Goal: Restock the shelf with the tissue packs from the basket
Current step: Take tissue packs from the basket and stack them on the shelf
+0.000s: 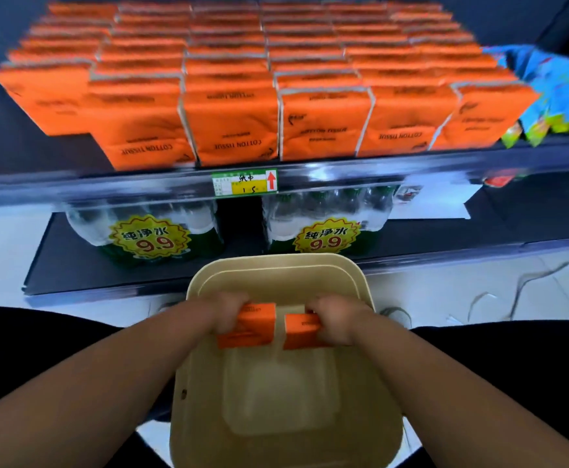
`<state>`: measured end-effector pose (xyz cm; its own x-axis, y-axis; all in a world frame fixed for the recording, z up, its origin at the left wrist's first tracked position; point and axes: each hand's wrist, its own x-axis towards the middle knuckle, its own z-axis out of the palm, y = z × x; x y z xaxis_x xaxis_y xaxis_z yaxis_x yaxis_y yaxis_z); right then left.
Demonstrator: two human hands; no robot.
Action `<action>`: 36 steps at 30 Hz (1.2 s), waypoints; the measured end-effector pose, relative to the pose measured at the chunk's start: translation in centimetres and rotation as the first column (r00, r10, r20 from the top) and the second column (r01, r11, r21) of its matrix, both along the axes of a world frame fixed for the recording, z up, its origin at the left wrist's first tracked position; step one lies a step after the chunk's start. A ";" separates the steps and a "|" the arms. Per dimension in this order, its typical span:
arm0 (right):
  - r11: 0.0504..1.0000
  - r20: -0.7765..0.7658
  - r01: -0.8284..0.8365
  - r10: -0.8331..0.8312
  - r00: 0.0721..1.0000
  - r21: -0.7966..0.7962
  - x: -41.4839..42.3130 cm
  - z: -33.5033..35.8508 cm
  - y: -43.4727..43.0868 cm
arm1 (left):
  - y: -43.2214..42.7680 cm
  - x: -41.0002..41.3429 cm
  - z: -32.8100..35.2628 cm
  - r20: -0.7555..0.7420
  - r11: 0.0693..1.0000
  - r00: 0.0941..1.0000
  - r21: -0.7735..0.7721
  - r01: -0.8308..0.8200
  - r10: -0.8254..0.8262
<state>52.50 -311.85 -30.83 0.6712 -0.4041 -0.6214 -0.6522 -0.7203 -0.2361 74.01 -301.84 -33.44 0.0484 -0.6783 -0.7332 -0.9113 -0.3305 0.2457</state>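
A beige basket (283,444) stands on the floor below me, its bottom bare. Over its far half my left hand (224,314) grips one orange tissue pack (251,327). My right hand (335,320) grips a second orange tissue pack (300,331) beside the first. The two packs are side by side with a narrow gap between them. Above, the dark shelf (175,185) carries several rows of the same orange tissue packs (235,130), standing close together. The front-left corner of that shelf has an open space.
A price tag (244,182) with a red arrow hangs on the shelf's front rail. Two shrink-wrapped bundles of water bottles (148,231) (327,228) sit on the lower shelf. Blue snack bags (556,96) fill the shelf's right end. Cables lie on the pale floor at right.
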 end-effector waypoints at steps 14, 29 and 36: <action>0.986 0.278 -0.076 0.115 0.954 -0.148 4.7 16.9 -0.3 | 3.6 6.1 17.9 -0.060 0.934 0.997 -0.350 -0.067 0.049; 0.851 0.475 -0.267 0.483 0.735 -0.453 20.4 29.6 4.9 | 13.0 19.0 33.1 0.025 0.786 0.950 -0.569 -0.242 0.311; 0.833 0.515 -0.344 0.542 0.664 -0.433 25.2 28.2 6.9 | 10.4 23.7 31.5 0.172 0.698 0.891 -0.689 -0.196 0.421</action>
